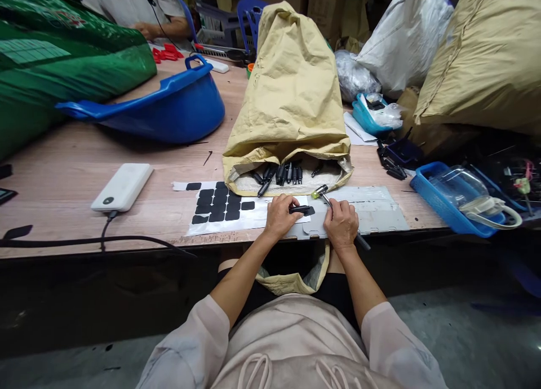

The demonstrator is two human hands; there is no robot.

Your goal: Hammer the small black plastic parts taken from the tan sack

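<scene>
My right hand (341,222) is wrapped round a small hammer (320,191), its head pointing up and left and its dark handle end sticking out below the hand. Between the fingers of my left hand (280,215) is a slim black pen-like piece (300,208), held low over the work surface beside a black patch (311,211). Just beyond both hands lies a tan woven sack (291,101), its mouth facing me, with several similar black pieces (289,173) inside. A white sheet bearing black rounded squares (217,206) lies left of my left hand.
A grey flat board (376,214) lies at the table edge under my right hand. To the left are a white power bank (122,187) with a cable and a blue basin (169,110). A blue tray (439,200) stands right. Another person's hand (146,30) shows across the table.
</scene>
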